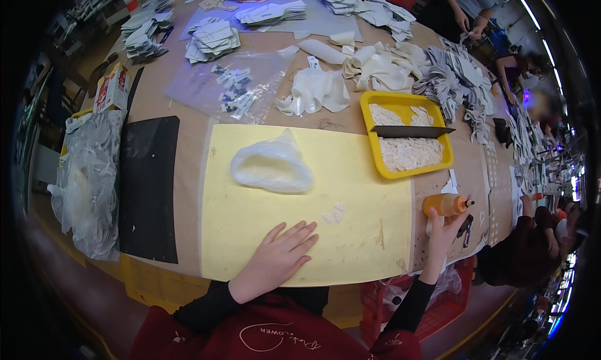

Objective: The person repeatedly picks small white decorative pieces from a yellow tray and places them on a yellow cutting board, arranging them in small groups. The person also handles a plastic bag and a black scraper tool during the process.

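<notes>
The left hand (282,253) lies flat, fingers extended and slightly parted, on a yellow sheet (350,253) covering part of the brown worktop (189,203). To its right, the right hand (444,231) meets the near side of an orange bottle (443,205), thumb and fingers set apart against it — whether the grip is firm cannot be told. The bottle lies just beyond the palm, its dark-tipped nozzle pointing right. Small pale pieces (334,213) rest on the sheet, just beyond and right of the left fingertips. Farther off stand a crumpled translucent bag (272,172) and a yellow tray (416,171) — a black strip (410,131) spans the latter. Beyond lie pale cloth pieces (316,91).
</notes>
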`<state>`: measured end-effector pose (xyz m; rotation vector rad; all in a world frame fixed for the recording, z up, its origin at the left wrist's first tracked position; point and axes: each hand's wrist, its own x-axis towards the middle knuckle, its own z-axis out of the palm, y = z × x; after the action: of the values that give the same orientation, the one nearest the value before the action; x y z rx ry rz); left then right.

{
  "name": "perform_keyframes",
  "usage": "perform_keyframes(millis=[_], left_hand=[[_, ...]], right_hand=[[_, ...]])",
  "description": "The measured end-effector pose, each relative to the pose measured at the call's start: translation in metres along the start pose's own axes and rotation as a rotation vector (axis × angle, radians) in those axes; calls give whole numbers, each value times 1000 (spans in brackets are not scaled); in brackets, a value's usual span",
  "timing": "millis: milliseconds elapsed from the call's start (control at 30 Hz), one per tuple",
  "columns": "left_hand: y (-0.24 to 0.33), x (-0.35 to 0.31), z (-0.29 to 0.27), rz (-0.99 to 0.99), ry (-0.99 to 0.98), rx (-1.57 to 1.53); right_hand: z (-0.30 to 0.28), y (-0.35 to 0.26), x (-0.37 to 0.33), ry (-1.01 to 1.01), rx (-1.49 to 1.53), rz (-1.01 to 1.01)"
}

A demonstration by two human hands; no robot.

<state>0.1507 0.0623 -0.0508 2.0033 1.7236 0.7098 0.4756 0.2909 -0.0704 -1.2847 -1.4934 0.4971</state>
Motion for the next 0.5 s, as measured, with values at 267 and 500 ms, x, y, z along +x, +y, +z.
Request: perform_keyframes(millis=[267, 500], left_hand=[[-20, 6, 2, 47, 141, -93], [-27, -9, -4, 2, 172, -165]], right_hand=[[32, -70, -73, -374, -169, -183], [100, -106, -89, -690, -118, -113]])
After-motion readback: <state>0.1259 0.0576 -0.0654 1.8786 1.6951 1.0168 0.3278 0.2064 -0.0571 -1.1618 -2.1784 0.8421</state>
